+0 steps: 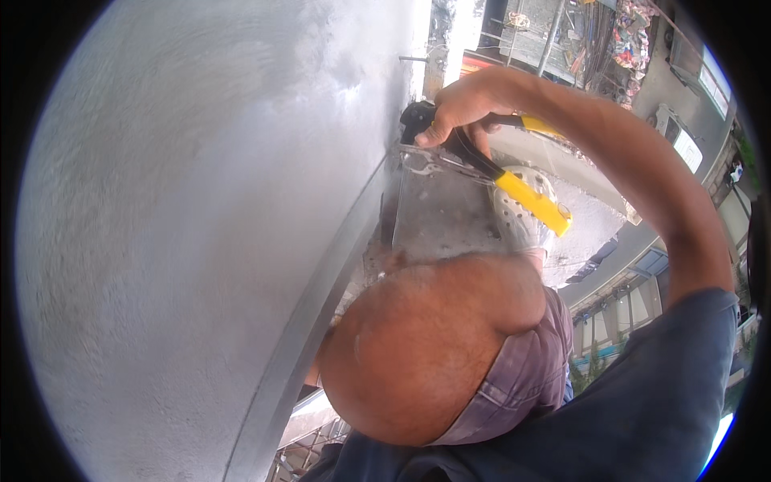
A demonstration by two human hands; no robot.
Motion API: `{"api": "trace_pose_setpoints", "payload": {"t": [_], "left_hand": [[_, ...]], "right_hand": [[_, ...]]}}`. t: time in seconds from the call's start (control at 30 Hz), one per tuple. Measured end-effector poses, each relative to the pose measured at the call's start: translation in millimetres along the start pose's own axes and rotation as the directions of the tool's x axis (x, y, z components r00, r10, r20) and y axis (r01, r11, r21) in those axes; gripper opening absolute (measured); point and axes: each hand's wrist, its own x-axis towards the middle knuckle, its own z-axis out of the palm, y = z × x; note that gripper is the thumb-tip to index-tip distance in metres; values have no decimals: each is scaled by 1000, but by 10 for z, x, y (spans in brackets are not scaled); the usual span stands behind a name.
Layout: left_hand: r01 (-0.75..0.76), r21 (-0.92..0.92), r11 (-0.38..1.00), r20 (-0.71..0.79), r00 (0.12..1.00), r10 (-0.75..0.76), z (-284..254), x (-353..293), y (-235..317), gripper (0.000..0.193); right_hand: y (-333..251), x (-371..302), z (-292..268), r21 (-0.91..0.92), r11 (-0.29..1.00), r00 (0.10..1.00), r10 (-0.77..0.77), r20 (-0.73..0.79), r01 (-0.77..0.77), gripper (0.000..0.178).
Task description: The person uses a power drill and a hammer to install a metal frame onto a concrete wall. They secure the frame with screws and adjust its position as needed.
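The right hand is holding a black-and-yellow tool in its bent fingers, just beside the grey wall.

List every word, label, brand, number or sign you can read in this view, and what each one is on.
No text can be read here.
Black tool with yellow-ended handles, in the right hand: no legible marking.
Broad grey plastered wall: no lettering visible.
White perforated clog: no legible marking.
Distant grey street at the right: too small and blurred to read.
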Motion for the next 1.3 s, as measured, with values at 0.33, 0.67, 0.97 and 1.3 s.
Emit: {"api": "trace_pose_setpoints", "payload": {"t": [0.33, 0.67, 0.97, 1.3], "left_hand": [[379, -557, 739, 298, 922, -249, 490, 343, 789, 46], [331, -868, 370, 398, 910, 121, 982, 599, 769, 33], [206, -866, 456, 237, 971, 11, 1068, 469, 918, 46], [193, -931, 311, 268, 938, 220, 908, 520, 771, 58]], "right_hand": [[68, 480, -151, -145, 986, 991, 97, 95, -83, 58], [203, 360, 75, 18, 1000, 1000, 4, -19, -4, 47], [251, 401, -1, -55, 998, 1000, 3, 14, -2, 57], [216, 307, 108, 51, 998, 997, -39, -69, 43, 42]]}}
